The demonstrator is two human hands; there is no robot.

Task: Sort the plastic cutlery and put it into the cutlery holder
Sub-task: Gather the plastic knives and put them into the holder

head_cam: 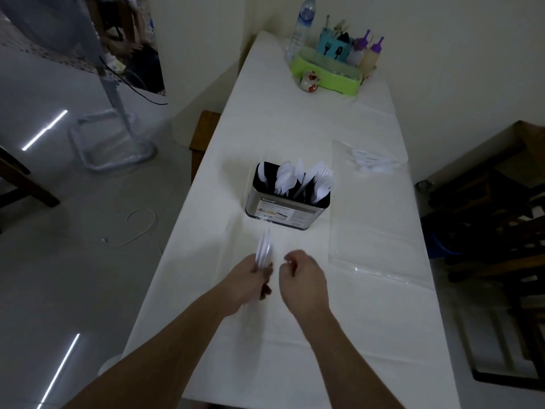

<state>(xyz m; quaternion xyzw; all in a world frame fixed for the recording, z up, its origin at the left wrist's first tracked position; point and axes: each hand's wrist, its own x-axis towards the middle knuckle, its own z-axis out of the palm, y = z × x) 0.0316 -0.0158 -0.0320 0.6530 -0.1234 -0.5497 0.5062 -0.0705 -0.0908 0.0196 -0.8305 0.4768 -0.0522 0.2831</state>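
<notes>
A metal cutlery holder (287, 212) stands in the middle of the white table (368, 320), with white plastic spoons, knives and forks (298, 180) upright in its compartments. My left hand (252, 280) grips a small bunch of white plastic cutlery (264, 249), its ends pointing toward the holder; which kind it is I cannot tell. My right hand (303, 277) hovers just to the right of it with fingers curled, and nothing shows in it. More white plastic spoons (371, 163) lie on a clear plastic sheet (374, 231) at the right.
At the far end stand a green tray (324, 75) with a teal utensil pot, sauce bottles, a water bottle (302, 25) and a small ceramic cup. A wooden chair (203, 134) is at the table's left, dark wooden furniture (507, 202) at its right.
</notes>
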